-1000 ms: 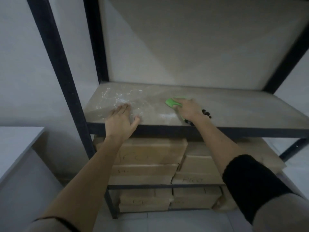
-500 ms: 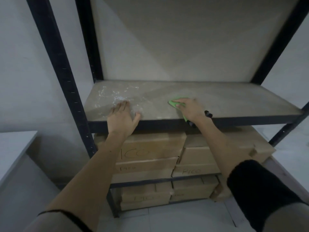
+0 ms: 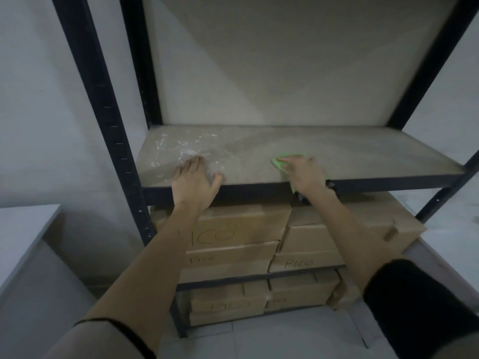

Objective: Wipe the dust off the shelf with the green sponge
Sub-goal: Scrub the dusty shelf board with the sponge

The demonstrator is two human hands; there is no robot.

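Green sponge (image 3: 281,162) pressed under right hand (image 3: 305,174) on dusty shelf (image 3: 363,156), left hand (image 3: 194,183) flat, fingers spread

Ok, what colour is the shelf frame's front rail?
Black, or a very dark navy. The front rail shows best in the head view, the only one.

Most of the green sponge (image 3: 281,161) lies hidden under the right hand (image 3: 305,174). The shelf (image 3: 363,156) runs past the frame's right edge. Writing on the lowest cardboard boxes (image 3: 228,304) blurs beyond reading.
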